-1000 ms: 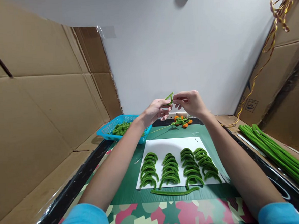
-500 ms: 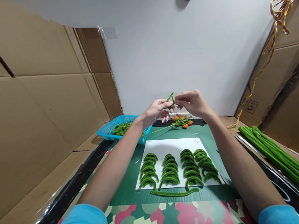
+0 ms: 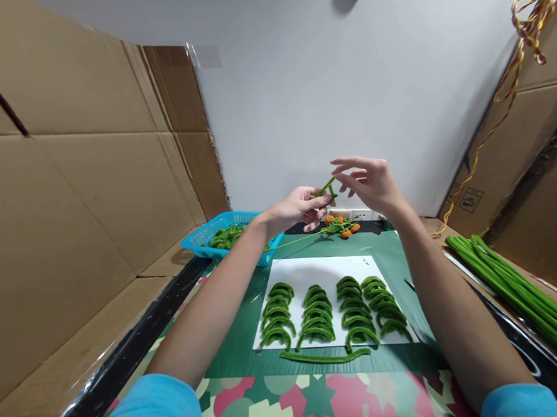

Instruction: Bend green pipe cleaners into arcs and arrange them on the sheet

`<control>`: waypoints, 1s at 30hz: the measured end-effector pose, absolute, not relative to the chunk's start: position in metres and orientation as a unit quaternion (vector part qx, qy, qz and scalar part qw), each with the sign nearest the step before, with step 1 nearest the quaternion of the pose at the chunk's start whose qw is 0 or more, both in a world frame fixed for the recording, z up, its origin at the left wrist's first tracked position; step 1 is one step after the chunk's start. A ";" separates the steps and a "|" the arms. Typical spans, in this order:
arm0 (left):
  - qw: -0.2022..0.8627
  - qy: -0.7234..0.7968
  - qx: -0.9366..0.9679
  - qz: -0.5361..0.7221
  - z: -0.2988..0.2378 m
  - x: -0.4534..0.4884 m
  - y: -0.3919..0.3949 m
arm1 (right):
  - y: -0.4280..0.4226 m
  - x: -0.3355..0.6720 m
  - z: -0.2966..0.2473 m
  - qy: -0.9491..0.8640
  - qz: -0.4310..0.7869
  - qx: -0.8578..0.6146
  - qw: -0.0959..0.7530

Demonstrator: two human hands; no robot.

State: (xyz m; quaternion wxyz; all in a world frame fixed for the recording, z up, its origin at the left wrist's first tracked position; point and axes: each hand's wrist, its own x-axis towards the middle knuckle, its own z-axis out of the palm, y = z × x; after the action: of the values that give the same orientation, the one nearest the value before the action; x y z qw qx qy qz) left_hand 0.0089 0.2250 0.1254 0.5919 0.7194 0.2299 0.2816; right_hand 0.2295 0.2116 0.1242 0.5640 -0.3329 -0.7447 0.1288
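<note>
My left hand (image 3: 302,207) is raised above the far end of the table and pinches a short bent green pipe cleaner piece (image 3: 327,188). My right hand (image 3: 369,183) hovers just to the right of it, fingers spread and apart from the piece. Below, on a white sheet (image 3: 324,270), several curved green pipe cleaner pieces (image 3: 317,316) lie in rows. One longer, nearly straight green piece (image 3: 324,357) lies just in front of the sheet.
A blue basket (image 3: 223,236) with green pieces stands at the far left. A small green and orange bunch (image 3: 340,225) lies at the back. Long green pipe cleaners (image 3: 514,291) lie along the right. Cardboard walls (image 3: 79,183) flank both sides. The green mat (image 3: 240,355) covers the table.
My right hand has let go of the green piece, opened its fingers and lifted slightly up and right. My left hand still holds the piece and has shifted a little rightward.
</note>
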 end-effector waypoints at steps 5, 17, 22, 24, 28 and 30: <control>0.572 0.221 0.735 0.289 0.126 0.011 0.224 | 0.216 0.233 0.121 -0.767 0.132 -0.330 0.534; 0.481 0.267 0.725 0.414 0.124 0.016 0.228 | 0.213 0.221 0.122 -0.762 0.161 -0.333 0.532; 0.467 0.266 0.720 0.439 0.122 0.020 0.227 | 0.212 0.214 0.121 -0.752 0.154 -0.330 0.550; 0.465 0.264 0.716 0.450 0.121 0.022 0.227 | 0.211 0.213 0.121 -0.750 0.153 -0.336 0.548; 0.458 0.267 0.705 0.470 0.121 0.023 0.227 | 0.210 0.213 0.122 -0.759 0.158 -0.343 0.531; 0.455 0.273 0.708 0.465 0.120 0.023 0.228 | 0.210 0.213 0.122 -0.761 0.155 -0.343 0.528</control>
State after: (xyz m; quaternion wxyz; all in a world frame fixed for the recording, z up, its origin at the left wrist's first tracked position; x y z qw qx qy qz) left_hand 0.0230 0.2279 0.1204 0.4546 0.7084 0.2734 0.4655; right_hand 0.2131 0.2100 0.1218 0.5281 -0.3431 -0.7611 0.1554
